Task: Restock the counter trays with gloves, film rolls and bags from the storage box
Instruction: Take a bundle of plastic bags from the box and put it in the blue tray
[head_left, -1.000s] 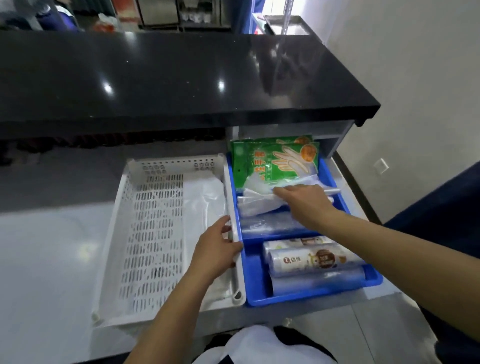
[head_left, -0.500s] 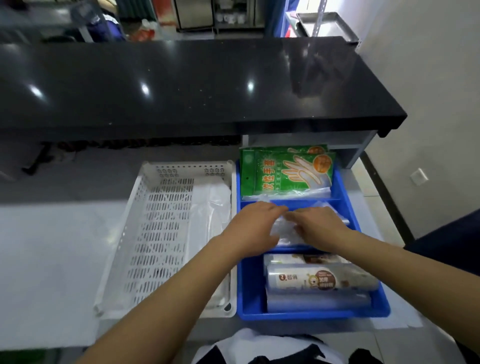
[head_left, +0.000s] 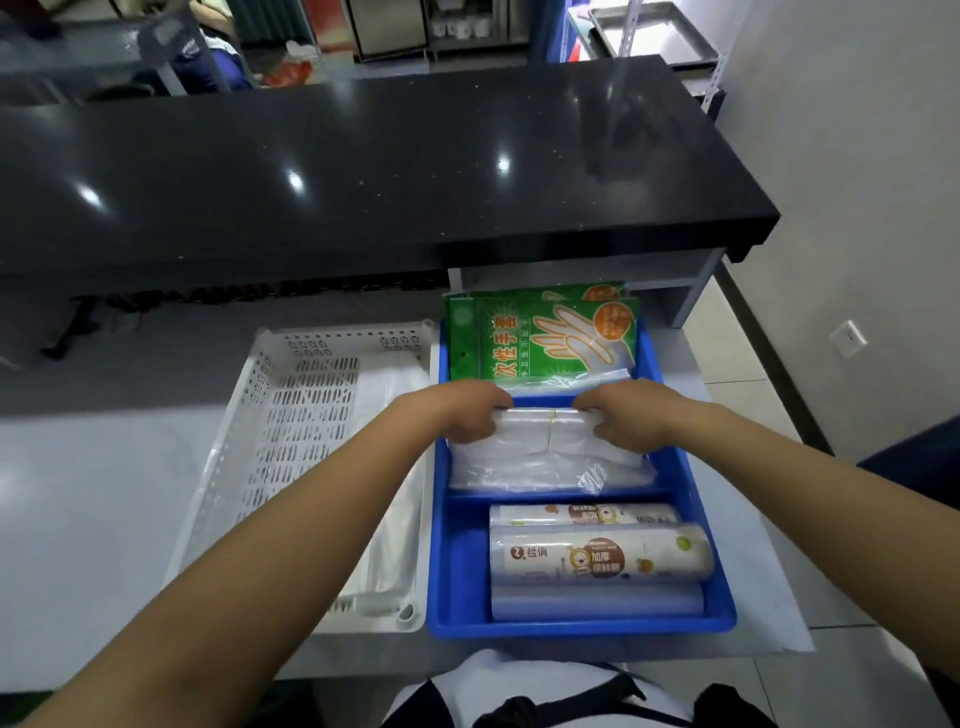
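Observation:
A blue divided tray (head_left: 722, 613) sits on the grey counter. Green glove packs (head_left: 540, 338) stand in its far compartment. A stack of clear plastic bags (head_left: 545, 457) fills the middle compartment. My left hand (head_left: 462, 410) grips the stack's far left edge and my right hand (head_left: 623, 415) grips its far right edge. Film rolls (head_left: 597, 558) lie in the near compartment. To the left, a white perforated storage box (head_left: 291, 415) holds a few clear bags (head_left: 395, 519) along its right side.
A black glossy upper counter (head_left: 363, 171) overhangs the far ends of the tray and box. The white wall with a socket (head_left: 848, 339) is at the right. Grey counter surface (head_left: 93, 509) extends left of the box.
My left hand left the white box's rim and joined my right hand on the bag stack. The bags now lie flatter in the middle compartment, with both hands at their far edge.

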